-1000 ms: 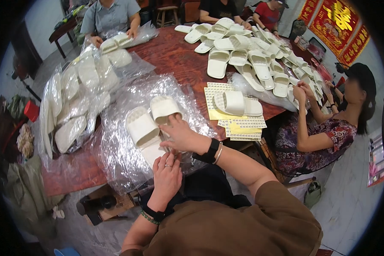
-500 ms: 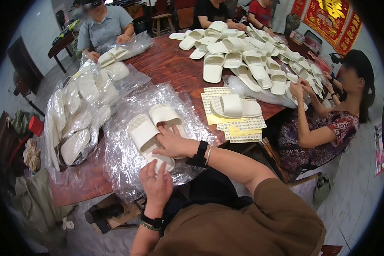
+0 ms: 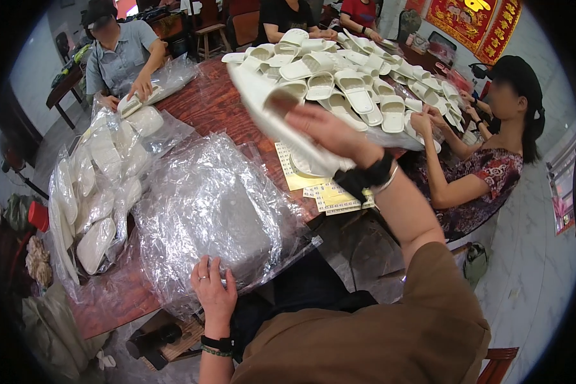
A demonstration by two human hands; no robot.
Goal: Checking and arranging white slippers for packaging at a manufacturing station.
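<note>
My right hand (image 3: 329,131) is raised over the table and grips a pair of white slippers (image 3: 272,115), held together and slanting from upper left to lower right. My left hand (image 3: 212,294) rests flat on the near edge of a pile of clear plastic bags (image 3: 205,205) spread on the red-brown wooden table (image 3: 214,105). Under my right wrist lie sheets of yellow and white stickers (image 3: 329,192), partly hidden by the slippers and my arm.
A heap of loose white slippers (image 3: 345,77) covers the far right of the table. Bagged slippers (image 3: 99,179) are stacked at the left. One person sits at the far left corner, another at the right edge, more at the back.
My right hand has lifted the two slippers off the plastic bags and swung them up to the right. My left hand slid down to the near edge of the bags.
</note>
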